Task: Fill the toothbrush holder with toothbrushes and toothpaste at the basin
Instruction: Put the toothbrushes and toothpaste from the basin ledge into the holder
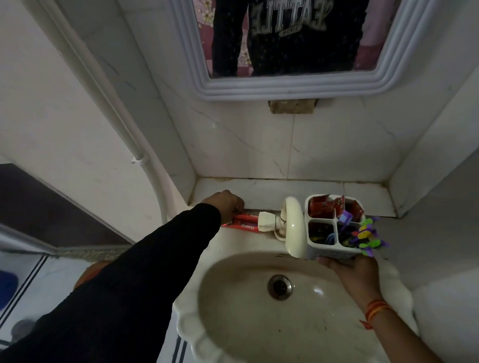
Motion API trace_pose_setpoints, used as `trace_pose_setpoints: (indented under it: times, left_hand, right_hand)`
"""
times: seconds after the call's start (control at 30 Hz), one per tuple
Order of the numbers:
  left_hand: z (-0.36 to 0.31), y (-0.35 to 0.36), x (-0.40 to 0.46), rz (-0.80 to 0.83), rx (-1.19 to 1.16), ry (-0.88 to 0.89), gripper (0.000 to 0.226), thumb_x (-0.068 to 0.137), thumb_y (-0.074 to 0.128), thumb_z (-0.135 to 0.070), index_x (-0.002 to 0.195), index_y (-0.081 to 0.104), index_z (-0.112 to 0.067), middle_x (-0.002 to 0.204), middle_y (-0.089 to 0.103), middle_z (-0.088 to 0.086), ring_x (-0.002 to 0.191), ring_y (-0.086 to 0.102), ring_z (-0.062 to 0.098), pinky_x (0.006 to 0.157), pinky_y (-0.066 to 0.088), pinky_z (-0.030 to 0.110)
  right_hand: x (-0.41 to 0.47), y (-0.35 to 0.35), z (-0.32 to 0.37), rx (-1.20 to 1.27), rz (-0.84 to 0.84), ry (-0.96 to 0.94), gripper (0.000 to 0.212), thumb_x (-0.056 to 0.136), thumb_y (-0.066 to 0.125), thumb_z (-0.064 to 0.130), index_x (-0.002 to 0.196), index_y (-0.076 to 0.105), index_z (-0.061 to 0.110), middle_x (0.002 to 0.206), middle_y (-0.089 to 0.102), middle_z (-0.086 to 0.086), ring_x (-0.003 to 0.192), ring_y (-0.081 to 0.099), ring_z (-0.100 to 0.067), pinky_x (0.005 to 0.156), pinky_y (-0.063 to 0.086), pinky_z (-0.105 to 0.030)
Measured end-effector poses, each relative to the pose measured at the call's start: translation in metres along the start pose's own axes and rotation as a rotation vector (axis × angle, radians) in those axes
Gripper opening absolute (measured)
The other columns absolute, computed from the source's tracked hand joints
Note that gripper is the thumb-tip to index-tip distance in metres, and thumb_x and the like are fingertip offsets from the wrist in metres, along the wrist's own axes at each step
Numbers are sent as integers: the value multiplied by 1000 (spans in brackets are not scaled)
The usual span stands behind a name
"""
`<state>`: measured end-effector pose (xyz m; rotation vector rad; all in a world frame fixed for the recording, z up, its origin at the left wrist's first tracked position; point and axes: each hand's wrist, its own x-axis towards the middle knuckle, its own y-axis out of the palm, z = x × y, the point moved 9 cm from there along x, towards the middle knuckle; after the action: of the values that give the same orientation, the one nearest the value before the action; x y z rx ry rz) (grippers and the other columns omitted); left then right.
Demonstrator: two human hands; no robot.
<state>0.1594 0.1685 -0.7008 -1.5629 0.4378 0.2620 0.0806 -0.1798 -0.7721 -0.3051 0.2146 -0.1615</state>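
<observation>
Left hand (225, 205) closing on paste (241, 222), 10 o'clock of tap (293, 225) | right hand (350, 269) cupping holder (333, 227) | risk: one-handed holder tips, brushes (366, 235) spill.

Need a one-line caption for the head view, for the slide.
Left hand reaches the red toothpaste tube behind the tap; right hand holds the toothbrush holder.

One toothpaste tube (244, 222); one four-compartment holder (333, 227); one basin (265, 329).
</observation>
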Motion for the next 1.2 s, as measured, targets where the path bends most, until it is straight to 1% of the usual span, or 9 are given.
trace_pose_setpoints:
  times: [0.1,0.23,0.4,0.57,0.67,0.87,1.0,1.1,1.2]
  left_hand:
    - [3,-4,-2,-22,-14,-2,37,85,68,-20,121,68,-31,115,67,7,100,67,30,86,56,40]
    - [6,-39,-9,-194,-137,11,24,89,66,-24,111,72,-28,112,71,2,103,66,23,89,52,31]
    - [-26,-117,-30,-442,-324,109,24,84,75,-18,107,77,-20,101,77,1,82,63,8,89,57,32]
    - [-86,-192,-80,-663,-332,247,27,90,74,-17,117,76,-15,104,78,1,85,68,2,89,55,20]
    - [-116,-224,-116,-762,-407,321,27,89,76,-22,115,77,-15,99,79,-2,79,66,-2,86,54,14]
    - [-175,-207,-128,-561,-333,476,20,85,79,-25,104,81,-20,92,80,-6,78,73,1,83,59,20]
    - [-197,-154,-104,-349,-104,383,18,82,77,-35,99,81,-33,91,79,-9,85,70,11,73,56,30]
    - [-204,-129,-91,-254,58,323,20,83,74,-36,102,79,-34,95,75,-3,89,68,19,64,46,29]
    - [-194,-132,-88,-224,-105,321,19,82,77,-34,101,80,-31,97,77,-7,87,69,11,72,55,29]
  right_hand:
    - [2,1,-5,8,3,22,75,52,98,9,120,69,9,117,74,-8,114,68,-25,102,52,-55]
    - [2,1,-7,34,11,17,82,42,99,35,117,71,16,115,75,-3,112,69,-23,100,54,-55]
    - [3,4,-11,96,14,14,98,31,97,58,117,70,20,115,75,0,111,70,-21,97,56,-55]
    - [3,7,-6,85,31,29,86,32,100,48,110,72,27,109,76,0,105,71,-23,91,58,-56]
    - [-4,6,7,-13,68,7,68,55,97,28,114,68,10,105,74,-5,97,71,-20,92,58,-51]
    - [-11,-1,31,-28,-14,-114,74,51,98,5,113,64,24,110,71,3,106,64,-12,93,52,-28]
    - [-11,-1,32,-28,-6,-125,72,52,98,4,112,63,23,106,69,5,104,63,-10,79,40,2]
    - [-7,1,25,-31,-4,-107,75,51,98,7,118,65,17,109,69,6,108,63,-12,79,40,1]
    - [-8,2,24,-22,4,-95,76,53,97,5,121,65,12,108,69,5,109,62,-13,81,42,-6]
